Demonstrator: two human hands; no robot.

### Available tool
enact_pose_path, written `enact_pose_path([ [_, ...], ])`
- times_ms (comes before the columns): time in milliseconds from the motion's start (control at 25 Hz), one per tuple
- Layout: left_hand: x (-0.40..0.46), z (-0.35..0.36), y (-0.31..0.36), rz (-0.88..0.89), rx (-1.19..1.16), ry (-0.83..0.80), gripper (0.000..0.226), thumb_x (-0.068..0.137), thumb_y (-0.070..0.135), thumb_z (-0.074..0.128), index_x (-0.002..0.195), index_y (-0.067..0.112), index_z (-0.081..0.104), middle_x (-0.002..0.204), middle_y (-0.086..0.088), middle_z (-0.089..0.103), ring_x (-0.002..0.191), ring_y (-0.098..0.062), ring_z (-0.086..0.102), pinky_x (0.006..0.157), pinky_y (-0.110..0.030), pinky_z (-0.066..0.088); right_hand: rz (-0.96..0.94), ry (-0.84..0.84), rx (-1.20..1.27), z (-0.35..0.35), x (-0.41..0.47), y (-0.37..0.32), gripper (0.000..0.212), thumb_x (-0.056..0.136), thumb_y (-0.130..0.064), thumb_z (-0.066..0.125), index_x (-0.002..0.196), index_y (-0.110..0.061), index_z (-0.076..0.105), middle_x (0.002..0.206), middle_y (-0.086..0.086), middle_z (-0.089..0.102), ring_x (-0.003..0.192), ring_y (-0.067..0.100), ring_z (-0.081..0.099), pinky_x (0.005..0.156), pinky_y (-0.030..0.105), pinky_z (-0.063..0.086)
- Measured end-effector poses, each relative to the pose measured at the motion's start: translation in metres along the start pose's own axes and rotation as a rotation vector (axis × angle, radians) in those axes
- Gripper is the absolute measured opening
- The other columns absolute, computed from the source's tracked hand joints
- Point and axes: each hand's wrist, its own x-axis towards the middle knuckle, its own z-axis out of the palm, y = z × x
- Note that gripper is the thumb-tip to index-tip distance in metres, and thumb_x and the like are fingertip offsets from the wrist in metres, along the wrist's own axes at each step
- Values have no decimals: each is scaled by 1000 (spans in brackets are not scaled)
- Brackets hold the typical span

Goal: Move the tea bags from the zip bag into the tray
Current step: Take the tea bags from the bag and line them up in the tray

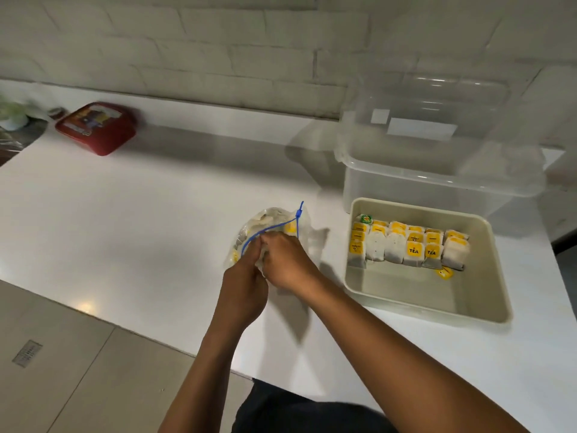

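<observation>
- Tea bags (409, 245) in the beige tray (487, 295) carry yellow tags reading "TEA".
- Left hand (245, 281) and right hand (285, 265) both pinch the blue-zipped zip bag (271, 223) on the white table (125, 229), fingers curled on its plastic.

the single camera sat on the person's head, looking forward and down across the white counter (125, 214) toward the brick wall (218, 42), close above both forearms; no second view shared it.

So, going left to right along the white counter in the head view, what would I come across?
Red container → zip bag, with both hands at it → beige tray of tea bags.
</observation>
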Motion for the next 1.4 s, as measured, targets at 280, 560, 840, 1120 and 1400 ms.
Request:
enact_pose_path([
  [280, 23, -1, -12, 21, -19, -311, 57, 98, 0, 33, 149, 24, 38, 133, 9, 53, 116, -5, 48, 91, -14, 35, 134, 20, -151, 28, 25, 13, 12, 84, 3, 54, 86, -8, 58, 105, 20, 62, 99, 31, 57, 74, 38, 49],
  [560, 27, -5, -18, 76, -37, -277, 60, 95, -3, 36, 148, 25, 39, 126, 14, 50, 116, -5, 48, 89, -12, 33, 191, 53, -250, 19, 26, 3, 14, 82, 0, 54, 75, -12, 52, 87, 11, 64, 72, 24, 50, 59, 31, 38],
  [840, 31, -15, -18, 160, 51, -133, 49, 93, 2, 49, 134, 29, 55, 104, 12, 68, 81, 12, 60, 69, 0, 36, 121, 266, -290, 12, 4, -14, 19, 84, -1, 56, 98, -10, 65, 101, 9, 64, 89, 30, 65, 64, 32, 46],
  [1120, 30, -18, -21, 110, -109, -99, 35, 92, 18, 63, 113, 46, 64, 93, 23, 70, 73, 12, 66, 74, -6, 48, 185, 384, 69, 7, -14, 0, 18, 83, -7, 58, 97, -12, 68, 98, 7, 70, 92, 26, 64, 80, 35, 53],
  [1400, 34, -11, -29, 106, -37, 50, 7, 89, 24, 67, 93, 29, 71, 82, 18, 70, 76, -8, 69, 74, -27, 54, 286, 338, 171, 5, -21, 5, 11, 86, -19, 61, 95, -14, 64, 94, 2, 70, 92, 23, 62, 78, 30, 48],
])
